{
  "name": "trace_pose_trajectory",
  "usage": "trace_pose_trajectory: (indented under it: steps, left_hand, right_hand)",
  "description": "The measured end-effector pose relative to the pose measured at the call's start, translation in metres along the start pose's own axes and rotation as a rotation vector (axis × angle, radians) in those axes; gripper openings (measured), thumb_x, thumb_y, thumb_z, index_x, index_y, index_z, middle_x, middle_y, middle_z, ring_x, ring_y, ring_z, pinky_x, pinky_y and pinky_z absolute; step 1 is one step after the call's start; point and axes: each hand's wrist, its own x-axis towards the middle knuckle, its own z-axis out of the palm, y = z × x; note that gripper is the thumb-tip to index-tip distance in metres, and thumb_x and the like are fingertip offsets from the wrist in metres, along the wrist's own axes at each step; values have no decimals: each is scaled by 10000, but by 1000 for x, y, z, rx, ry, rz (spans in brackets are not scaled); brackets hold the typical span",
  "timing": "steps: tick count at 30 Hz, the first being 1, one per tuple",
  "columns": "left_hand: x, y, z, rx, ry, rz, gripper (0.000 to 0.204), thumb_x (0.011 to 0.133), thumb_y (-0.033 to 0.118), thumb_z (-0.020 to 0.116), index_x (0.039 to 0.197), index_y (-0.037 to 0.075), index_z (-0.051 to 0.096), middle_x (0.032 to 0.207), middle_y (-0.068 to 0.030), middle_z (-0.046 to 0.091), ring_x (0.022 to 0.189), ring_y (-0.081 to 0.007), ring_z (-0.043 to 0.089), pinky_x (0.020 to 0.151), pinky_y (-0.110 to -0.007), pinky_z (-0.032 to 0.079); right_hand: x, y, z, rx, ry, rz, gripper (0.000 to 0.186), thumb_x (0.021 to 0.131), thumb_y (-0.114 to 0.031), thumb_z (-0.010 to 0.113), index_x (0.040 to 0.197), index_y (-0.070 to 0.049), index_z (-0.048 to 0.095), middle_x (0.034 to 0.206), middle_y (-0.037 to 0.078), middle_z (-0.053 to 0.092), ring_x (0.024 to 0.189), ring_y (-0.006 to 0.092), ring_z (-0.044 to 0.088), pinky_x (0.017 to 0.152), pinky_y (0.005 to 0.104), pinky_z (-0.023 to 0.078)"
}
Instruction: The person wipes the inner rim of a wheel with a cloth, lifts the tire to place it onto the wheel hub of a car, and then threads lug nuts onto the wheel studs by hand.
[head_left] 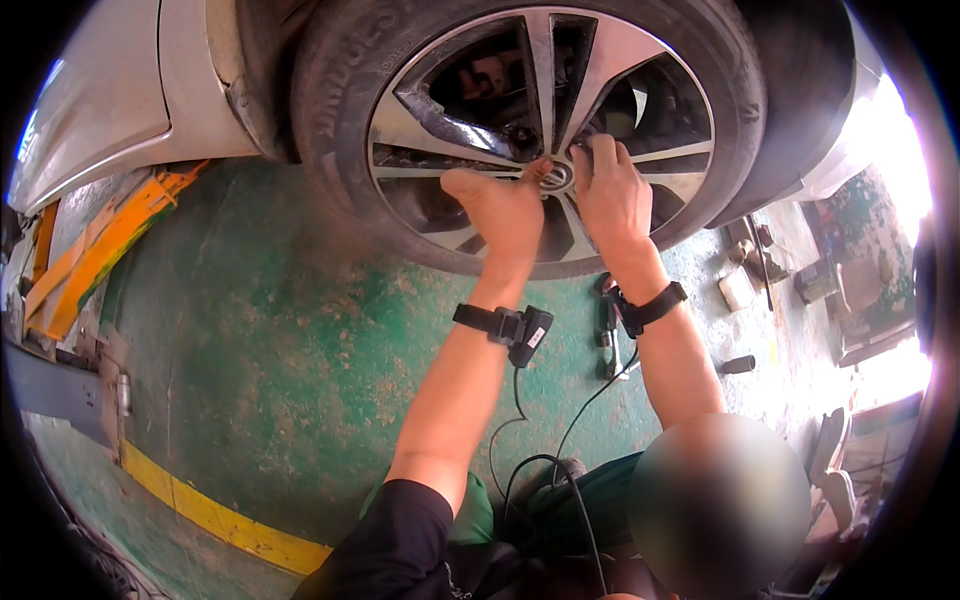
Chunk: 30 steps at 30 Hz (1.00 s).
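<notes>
A car wheel with a silver and black alloy rim (412, 128) and a dark tyre (340, 150) fills the upper middle. My left hand (500, 215) is at the rim just left of the centre cap (557, 176). One digit reaches to the cap's edge, apart from the rest of the hand; the other fingers are foreshortened and partly hidden. Right of the cap, my right hand (615, 195) has its fingers bent inward at the hub. Its fingertips are hidden, so what they hold cannot be made out. Both wrists wear black straps with devices.
An orange lift arm (110, 245) stands left, beneath the pale car body (95, 110). Metal tools (610, 330) lie on the green floor (270, 370) beside my right forearm. A dark socket (738, 365) and a whitish block (737, 289) lie farther right. Black cables (578, 485) hang below my wrists.
</notes>
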Motion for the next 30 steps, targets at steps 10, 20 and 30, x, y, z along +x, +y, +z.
trace_pose_trajectory:
  steps: [10, 20, 30]
  left_hand:
    - [0, 0, 1, 6, 2, -17, 718, 649, 284, 900, 877, -108, 344, 927, -192, 358, 905, -315, 407, 773, -413, 346]
    - [1, 0, -2, -2, 0, 5, 698, 661, 264, 891, 870, -96, 331, 918, -180, 349, 892, -299, 397, 766, -402, 338]
    - [1, 1, -1, 2, -18, -15, 691, 665, 270, 886, 870, -97, 337, 925, -177, 340, 900, -293, 388, 781, -402, 339]
  right_hand:
    - [5, 2, -10, 10, -71, -41, 233, 935, -256, 591, 898, -53, 482, 759, 136, 597, 645, 330, 647, 534, 416, 527]
    - [1, 2, -1, 31, 27, -51, 230, 943, -257, 582, 883, -58, 482, 748, 126, 599, 634, 327, 644, 517, 417, 520]
    - [4, 5, -4, -45, -101, -61, 250, 953, -272, 557, 879, -51, 465, 763, 137, 599, 633, 344, 650, 520, 420, 531]
